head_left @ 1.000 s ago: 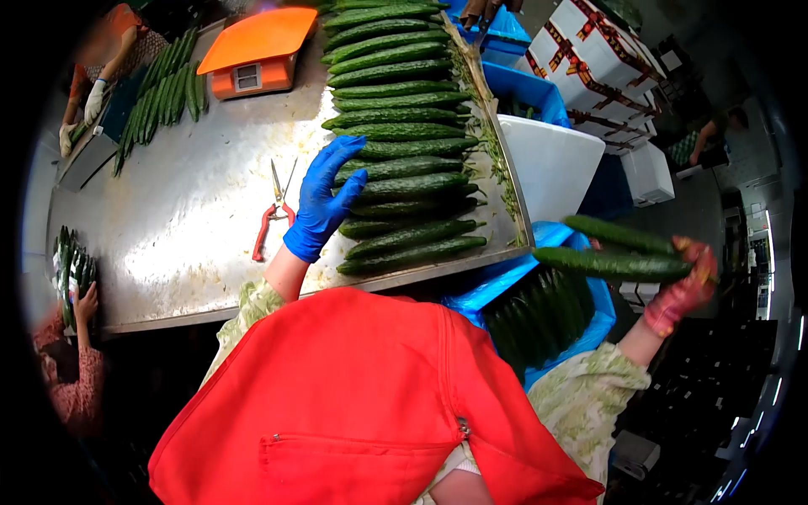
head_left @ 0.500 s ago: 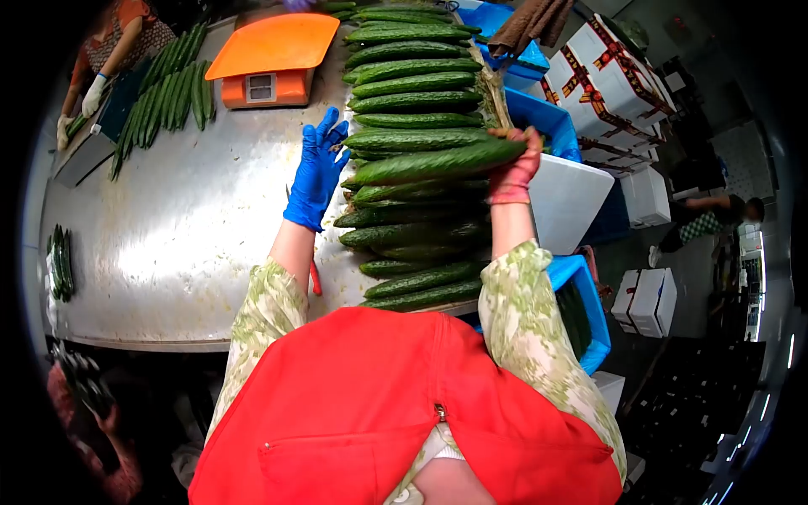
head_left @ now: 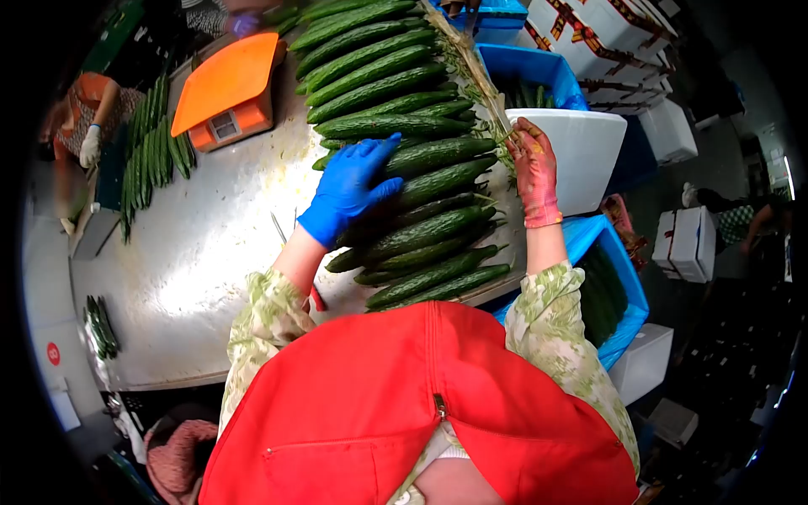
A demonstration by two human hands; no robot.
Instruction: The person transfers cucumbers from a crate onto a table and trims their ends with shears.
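My left hand [head_left: 353, 187], in a blue glove, lies over the cucumbers with fingers stretched and thumb apart. Beneath and beside it runs a long row of dark green cucumbers [head_left: 433, 186], laid side by side on the metal table [head_left: 202, 278]. Just past the stem ends, my right hand [head_left: 536, 172] in a stained pink glove is raised with loosely bent fingers, and no cucumber is in it. Near my left forearm lies a tool with a red handle [head_left: 317, 299], partly hidden by the arm.
An orange scale [head_left: 227, 88] stands at the back left, near more cucumbers [head_left: 151, 156] and a co-worker's gloved hand [head_left: 90, 147]. On the right are a white foam lid [head_left: 572, 156], blue-lined crates [head_left: 635, 295] and stacked white boxes [head_left: 589, 55]. Dry stalks [head_left: 471, 63] line the row.
The cucumber my right hand held now lies in the row, and that hand has let go. My left hand has moved from the bare table onto the cucumbers. The view has turned.
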